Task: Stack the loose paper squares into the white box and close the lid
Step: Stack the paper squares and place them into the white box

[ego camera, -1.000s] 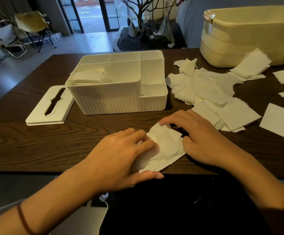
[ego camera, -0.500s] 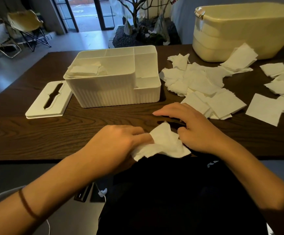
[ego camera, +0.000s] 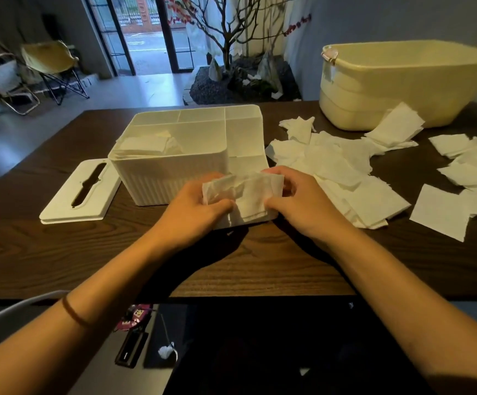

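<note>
Left hand (ego camera: 200, 208) and right hand (ego camera: 303, 201) both pinch small bundle of paper squares (ego camera: 246, 195), fingers curled round its edges, bundle held just near of white box (ego camera: 174, 163). Box open; main compartment already holds short stack (ego camera: 146, 145). Lid (ego camera: 80, 192) flat on table (ego camera: 60, 258), left of box. Loose pile (ego camera: 345, 172) right of box, many squares left.

Risks: bundle crumpled, uneven; may snag on box rim, land skewed, bulge and block lid. Thin sheets may slip out during transfer.
</note>
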The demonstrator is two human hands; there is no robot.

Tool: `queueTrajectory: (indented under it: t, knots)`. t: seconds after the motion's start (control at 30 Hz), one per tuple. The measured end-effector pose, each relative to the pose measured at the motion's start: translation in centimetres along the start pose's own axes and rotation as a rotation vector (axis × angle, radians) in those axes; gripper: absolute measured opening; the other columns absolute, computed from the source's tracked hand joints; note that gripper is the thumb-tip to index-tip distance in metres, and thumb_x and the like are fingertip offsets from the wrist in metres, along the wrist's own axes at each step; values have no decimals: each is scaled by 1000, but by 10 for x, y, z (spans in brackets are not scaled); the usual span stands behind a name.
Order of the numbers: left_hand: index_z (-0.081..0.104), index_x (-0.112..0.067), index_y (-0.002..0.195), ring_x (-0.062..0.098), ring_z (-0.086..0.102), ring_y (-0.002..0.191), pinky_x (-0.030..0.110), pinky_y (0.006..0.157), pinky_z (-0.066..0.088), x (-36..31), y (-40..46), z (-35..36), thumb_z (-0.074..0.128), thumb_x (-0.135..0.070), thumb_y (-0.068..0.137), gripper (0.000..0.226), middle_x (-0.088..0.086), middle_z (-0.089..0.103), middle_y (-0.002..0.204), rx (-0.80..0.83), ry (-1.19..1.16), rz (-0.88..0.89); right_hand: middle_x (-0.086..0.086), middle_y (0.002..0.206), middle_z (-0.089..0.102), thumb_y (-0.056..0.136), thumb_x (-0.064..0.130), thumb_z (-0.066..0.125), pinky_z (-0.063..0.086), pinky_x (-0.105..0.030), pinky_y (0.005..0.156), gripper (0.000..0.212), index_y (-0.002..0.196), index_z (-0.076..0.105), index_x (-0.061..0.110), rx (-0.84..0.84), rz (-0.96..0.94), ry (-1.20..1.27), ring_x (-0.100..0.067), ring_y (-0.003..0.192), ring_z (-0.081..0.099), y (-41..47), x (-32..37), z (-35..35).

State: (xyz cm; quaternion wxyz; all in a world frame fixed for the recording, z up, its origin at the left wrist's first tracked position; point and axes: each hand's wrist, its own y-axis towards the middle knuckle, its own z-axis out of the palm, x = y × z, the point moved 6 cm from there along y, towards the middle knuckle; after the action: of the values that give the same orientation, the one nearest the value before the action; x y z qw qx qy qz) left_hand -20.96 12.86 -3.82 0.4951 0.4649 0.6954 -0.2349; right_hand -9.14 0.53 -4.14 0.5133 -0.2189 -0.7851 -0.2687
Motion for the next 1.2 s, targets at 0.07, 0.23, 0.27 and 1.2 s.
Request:
queueTrajectory:
  t: [0.07,0.23,0.27,1.2]
  knots:
    - [66,-19,100,15,70,78,37,67,59,-6,-1,-3,64,2,86,25,4,71,92,-109,-161,8,16,90,68,87,-1,63,51,-13,70,36,95,66,34,-82,-67,27,6,85,62,2,8,4]
    - [58,-23,109,25,65,105,56,81,60,17,-10,-4,73,-2,76,42,-1,66,105,-310,-365,-77,15,104,59,88,-3,58,53,-16,73,44,119,60,28,-93,24,76,3,93,60,1,-2,6]
    - [60,-27,105,32,64,106,64,85,56,25,-13,-2,73,-5,71,42,-1,67,104,-346,-433,-127,14,104,59,88,-5,56,53,-17,71,46,123,59,26,-80,74,129,6,88,61,-1,-7,8]
    - [74,-12,108,25,65,77,35,65,53,26,-9,-7,73,-5,86,24,15,73,94,-9,-372,-373,10,93,76,88,22,73,47,-14,66,19,106,76,23,136,203,-3,-2,83,68,11,-12,4]
